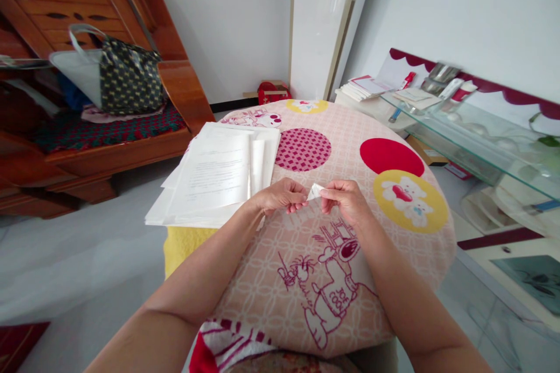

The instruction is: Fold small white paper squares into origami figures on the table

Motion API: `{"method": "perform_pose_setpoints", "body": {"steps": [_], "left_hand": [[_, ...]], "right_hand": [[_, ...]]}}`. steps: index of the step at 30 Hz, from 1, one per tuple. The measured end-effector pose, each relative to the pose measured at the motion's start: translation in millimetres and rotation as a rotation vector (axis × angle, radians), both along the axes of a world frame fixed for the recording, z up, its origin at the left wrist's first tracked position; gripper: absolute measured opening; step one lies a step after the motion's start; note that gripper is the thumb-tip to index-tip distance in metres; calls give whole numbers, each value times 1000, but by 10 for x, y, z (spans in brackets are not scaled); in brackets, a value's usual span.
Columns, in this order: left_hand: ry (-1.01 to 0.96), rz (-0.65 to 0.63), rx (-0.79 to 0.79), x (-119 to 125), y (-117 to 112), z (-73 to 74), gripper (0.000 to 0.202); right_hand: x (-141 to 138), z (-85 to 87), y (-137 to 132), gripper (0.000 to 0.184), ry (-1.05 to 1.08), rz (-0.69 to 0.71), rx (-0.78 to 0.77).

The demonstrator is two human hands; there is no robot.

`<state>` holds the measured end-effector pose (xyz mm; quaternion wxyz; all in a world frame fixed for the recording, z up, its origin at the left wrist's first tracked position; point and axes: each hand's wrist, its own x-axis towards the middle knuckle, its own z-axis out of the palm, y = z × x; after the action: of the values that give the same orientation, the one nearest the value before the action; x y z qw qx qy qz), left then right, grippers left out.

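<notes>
Basically, left hand (286,193) and right hand (345,199) pinch white slip (314,192) mid-frame, seemingly to steady it, paper stack (214,172) centre-left likely leaving working room.

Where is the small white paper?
Head view: the small white paper is right of centre, held between the left hand and right hand, over the tablecloth.

The cloth-covered rounded table (343,169) bears 1 loose stack of papers (214,178) at its left
</notes>
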<state>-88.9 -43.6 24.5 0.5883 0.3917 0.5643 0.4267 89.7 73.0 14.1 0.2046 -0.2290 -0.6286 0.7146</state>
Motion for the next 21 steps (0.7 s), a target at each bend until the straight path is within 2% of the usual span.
{"method": "perform_pose_setpoints", "body": {"steps": [3, 8, 16, 21], "left_hand": [[-16, -9, 30, -31, -10, -7, 16], [-83, 51, 80, -42, 6, -54, 33], [9, 145, 84, 35, 61, -55, 17], [78, 168, 111, 54, 54, -14, 20]], "right_hand": [[-18, 6, -14, 26, -8, -22, -23], [-40, 9, -27, 26, -18, -84, -38], [-78, 13, -53, 26, -44, -136, -79], [-98, 3, -69, 25, -17, -170, -101]]}}
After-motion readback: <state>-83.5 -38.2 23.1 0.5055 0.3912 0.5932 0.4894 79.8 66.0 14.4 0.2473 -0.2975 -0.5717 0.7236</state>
